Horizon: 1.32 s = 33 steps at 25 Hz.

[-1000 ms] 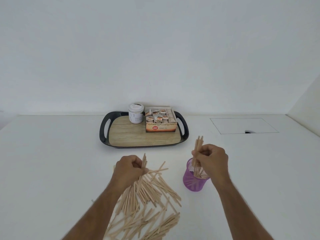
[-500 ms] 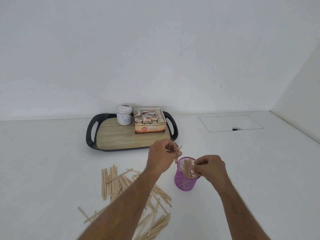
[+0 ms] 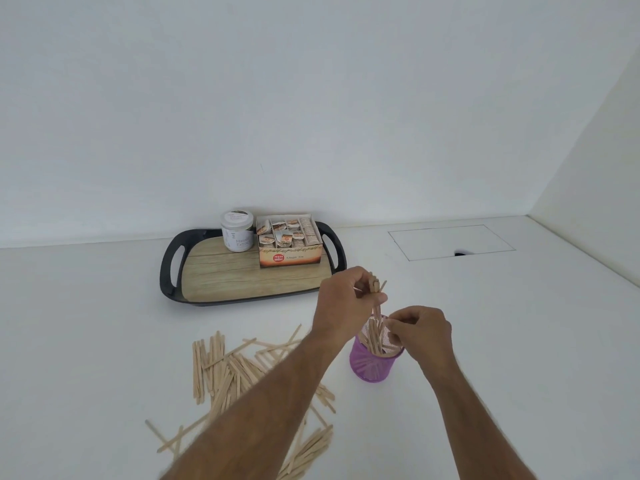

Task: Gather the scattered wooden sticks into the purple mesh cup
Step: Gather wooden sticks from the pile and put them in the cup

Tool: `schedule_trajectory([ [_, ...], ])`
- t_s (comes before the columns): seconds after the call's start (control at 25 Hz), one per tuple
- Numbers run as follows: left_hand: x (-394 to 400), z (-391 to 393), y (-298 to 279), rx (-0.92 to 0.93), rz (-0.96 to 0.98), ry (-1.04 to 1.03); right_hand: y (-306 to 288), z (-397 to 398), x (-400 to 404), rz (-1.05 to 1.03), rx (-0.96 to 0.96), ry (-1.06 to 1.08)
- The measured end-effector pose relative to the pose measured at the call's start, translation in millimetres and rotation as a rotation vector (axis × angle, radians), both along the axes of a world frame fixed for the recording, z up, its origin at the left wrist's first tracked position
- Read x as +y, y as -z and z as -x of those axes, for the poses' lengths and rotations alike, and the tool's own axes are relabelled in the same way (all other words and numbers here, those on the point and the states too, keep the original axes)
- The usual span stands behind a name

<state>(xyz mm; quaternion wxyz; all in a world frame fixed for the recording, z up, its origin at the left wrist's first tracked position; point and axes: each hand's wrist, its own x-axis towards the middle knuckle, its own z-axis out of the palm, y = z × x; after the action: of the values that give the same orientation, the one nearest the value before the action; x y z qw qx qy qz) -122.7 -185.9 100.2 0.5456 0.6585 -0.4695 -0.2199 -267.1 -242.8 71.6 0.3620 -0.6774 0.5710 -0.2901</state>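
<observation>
Many loose sticks (image 3: 239,372) lie uncollected on the counter (image 3: 86,341). Purple mesh cup (image 3: 375,363): partly filled. Left hand (image 3: 349,299) pinches a small bundle (image 3: 376,299) over the cup; right hand (image 3: 420,329) pinches sticks at the rim.

Upright purple mesh cup (image 3: 371,367) – wooden sticks (image 3: 228,367) beside.

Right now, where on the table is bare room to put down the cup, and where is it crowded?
Bare table lies right of the purple cup, up to the hatch, and also left of the tray. It is crowded left of the cup, where loose sticks lie. Above the cup, the left hand pinches sticks and the right hand is at the rim.
</observation>
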Motion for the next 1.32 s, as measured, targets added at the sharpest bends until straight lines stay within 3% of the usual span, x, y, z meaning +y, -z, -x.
schedule_trajectory([
  [0.2,-2,10,23,0.089,-0.087,-0.007,-2,3,-4,0.010,-0.012,0.028],
  [0.44,0,8,42,-0.203,-0.232,0.081,2,1,-5,0.048,0.017,0.030],
  [0.6,7,-7,42,-0.244,-0.250,0.159,2,-13,4,0.267,0.057,0.015],
  [0.72,20,-33,40,-0.199,-0.225,0.066,1,-35,24,0.485,-0.002,-0.068],
  [0.84,40,-68,42,-0.181,-0.271,-0.058,11,-63,52,0.616,0.022,-0.283],
  [1.04,90,-116,64,-0.298,-0.514,-0.199,51,-104,86,0.266,0.295,-0.626],
  [1.32,146,-143,85,-0.406,-0.925,-0.212,80,-132,100,0.086,0.542,-0.719],
])
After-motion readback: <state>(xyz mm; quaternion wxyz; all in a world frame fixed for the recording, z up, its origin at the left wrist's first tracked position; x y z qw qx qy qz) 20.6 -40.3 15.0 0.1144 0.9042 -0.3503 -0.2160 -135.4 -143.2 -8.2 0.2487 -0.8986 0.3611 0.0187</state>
